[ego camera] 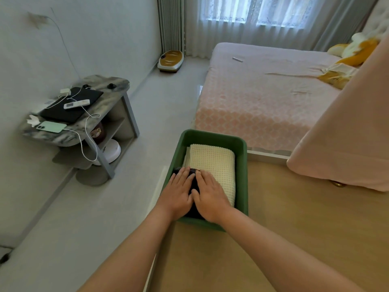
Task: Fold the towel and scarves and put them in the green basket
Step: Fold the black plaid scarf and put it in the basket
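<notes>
Your left hand (179, 192) and right hand (210, 197), flat and touching, press the dark folded scarf (194, 183) beside the cream waffle-knit towel (212, 161), apparently to settle it in the green plastic basket (242, 165).

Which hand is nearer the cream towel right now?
Right. The right hand lies over the towel at its near-left part; the left hand presses flat on the dark scarf, just left of the towel.

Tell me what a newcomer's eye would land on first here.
The left hand and right hand press flat on a dark folded cloth in the green basket, at centre. A cream waffle-knit towel lies folded beside it. Behind, a pink bed fills the right.
</notes>
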The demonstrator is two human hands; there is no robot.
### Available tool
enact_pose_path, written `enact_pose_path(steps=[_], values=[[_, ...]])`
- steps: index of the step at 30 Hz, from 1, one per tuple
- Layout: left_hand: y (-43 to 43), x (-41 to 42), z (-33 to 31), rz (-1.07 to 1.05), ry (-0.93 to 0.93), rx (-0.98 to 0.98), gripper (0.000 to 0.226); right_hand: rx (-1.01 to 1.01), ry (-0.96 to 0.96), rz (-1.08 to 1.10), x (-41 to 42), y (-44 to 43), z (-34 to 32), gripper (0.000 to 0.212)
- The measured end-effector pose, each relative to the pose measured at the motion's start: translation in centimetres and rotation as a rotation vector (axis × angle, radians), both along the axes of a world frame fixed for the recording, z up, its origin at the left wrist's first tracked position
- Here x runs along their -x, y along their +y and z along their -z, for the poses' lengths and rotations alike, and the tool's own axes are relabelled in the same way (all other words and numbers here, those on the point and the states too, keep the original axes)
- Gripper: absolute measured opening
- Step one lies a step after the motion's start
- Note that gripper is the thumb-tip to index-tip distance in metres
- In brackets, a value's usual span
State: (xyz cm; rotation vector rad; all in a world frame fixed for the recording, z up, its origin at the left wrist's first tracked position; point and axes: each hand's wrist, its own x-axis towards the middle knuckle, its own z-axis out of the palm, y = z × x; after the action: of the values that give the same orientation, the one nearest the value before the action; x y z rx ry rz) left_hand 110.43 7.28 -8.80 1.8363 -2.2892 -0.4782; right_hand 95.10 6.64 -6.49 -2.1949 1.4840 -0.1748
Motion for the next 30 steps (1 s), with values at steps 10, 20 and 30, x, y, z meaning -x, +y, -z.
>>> enact_pose_path(steps=[10, 20, 30], values=[[1.3, -2.1, 0.9, -0.016, -0.076, 0.057, 0.071, -0.090, 0.106, -0.031, 0.8, 1.0, 3.0, 0.069], [0.2, -1.1, 0.1, -0.041, -0.229, -0.065, 0.072, -0.171, 0.157, -0.064, 1.1, -0.5, 1.8, 0.071], [-0.7, 6.7, -6.3, -0.119, 0.093, 0.221, 0.044, 0.003, -0.229, 0.104, 9.8, -1.3, -4.3, 0.048]])
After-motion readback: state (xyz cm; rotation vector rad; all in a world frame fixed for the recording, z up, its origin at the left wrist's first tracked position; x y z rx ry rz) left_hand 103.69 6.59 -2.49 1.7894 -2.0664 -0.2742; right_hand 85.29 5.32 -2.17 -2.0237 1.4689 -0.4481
